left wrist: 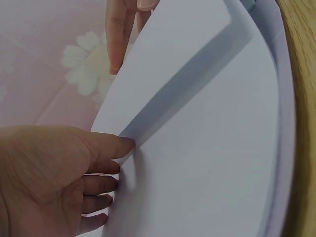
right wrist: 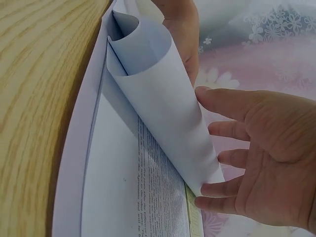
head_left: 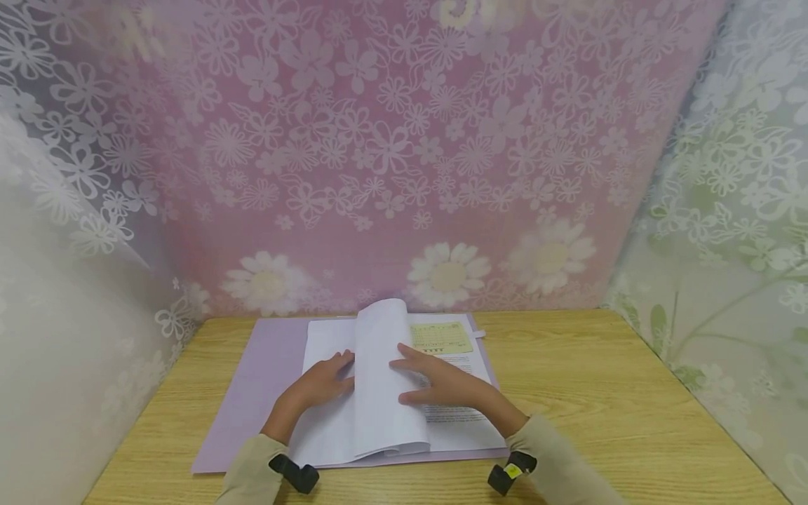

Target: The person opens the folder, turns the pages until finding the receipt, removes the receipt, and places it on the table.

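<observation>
A lilac folder [head_left: 243, 393] lies spread out on the table with white sheets inside. Over its middle, a sheet of paper [head_left: 385, 386] is curled into an upright roll-like bend, its blank side showing. My left hand [head_left: 320, 382] rests on the left page, fingertips right at the edge of the curled sheet. From the other side my right hand [head_left: 445, 382] touches it with spread fingers; in the right wrist view those fingers [right wrist: 232, 158] lie along the curve without wrapping it. Beneath the curl, on the right, is a printed page [head_left: 467, 431] bearing a yellow slip [head_left: 442, 338].
The wooden table [head_left: 587, 407] extends on both sides of the folder. A flowered pink sheet [head_left: 379, 175] hangs behind it, with pale flowered side panels [head_left: 745, 210] left and right. A small white tab [head_left: 480, 334] sticks out at the folder's upper right.
</observation>
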Available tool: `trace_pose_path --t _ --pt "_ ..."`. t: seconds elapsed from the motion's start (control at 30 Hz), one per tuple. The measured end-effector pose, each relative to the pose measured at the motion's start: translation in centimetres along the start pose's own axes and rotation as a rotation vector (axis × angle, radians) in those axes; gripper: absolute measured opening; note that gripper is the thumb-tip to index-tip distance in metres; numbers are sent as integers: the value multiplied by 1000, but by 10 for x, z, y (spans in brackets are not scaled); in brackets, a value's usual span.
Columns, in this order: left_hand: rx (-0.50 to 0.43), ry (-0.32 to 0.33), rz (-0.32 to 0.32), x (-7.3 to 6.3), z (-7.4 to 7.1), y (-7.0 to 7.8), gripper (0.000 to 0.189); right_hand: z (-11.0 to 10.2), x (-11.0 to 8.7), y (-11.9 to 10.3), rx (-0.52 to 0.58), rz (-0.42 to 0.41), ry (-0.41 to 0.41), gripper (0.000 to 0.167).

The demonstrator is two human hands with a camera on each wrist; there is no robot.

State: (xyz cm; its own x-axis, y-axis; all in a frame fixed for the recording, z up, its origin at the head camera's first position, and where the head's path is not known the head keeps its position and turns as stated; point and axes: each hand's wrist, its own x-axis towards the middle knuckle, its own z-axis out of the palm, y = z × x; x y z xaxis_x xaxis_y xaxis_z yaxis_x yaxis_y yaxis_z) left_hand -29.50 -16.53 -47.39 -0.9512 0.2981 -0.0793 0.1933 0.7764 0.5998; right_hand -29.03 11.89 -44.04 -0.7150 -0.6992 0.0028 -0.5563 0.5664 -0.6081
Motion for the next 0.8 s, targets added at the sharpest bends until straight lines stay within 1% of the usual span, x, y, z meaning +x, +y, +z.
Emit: trace_pose_path --t 0.1,0.27,0.43,0.63,0.7,0.8 --pt "-3 -1 -4 0 1 0 62 2 1 -1 0 -10 5 66" --pt "0 1 5 0 1 1 60 7 3 -1 -37 -8 17 67" --pt "5 8 17 1 1 1 58 10 2 -1 -100 25 29 65" --pt "2 39 20 2 -1 2 52 10 0 -4 -121 51 44 65" --pt "-14 49 15 2 -2 2 53 10 0 -5 -123 50 46 64" --pt "-37 55 -1 3 -1 1 59 10 0 -7 -126 45 47 64"
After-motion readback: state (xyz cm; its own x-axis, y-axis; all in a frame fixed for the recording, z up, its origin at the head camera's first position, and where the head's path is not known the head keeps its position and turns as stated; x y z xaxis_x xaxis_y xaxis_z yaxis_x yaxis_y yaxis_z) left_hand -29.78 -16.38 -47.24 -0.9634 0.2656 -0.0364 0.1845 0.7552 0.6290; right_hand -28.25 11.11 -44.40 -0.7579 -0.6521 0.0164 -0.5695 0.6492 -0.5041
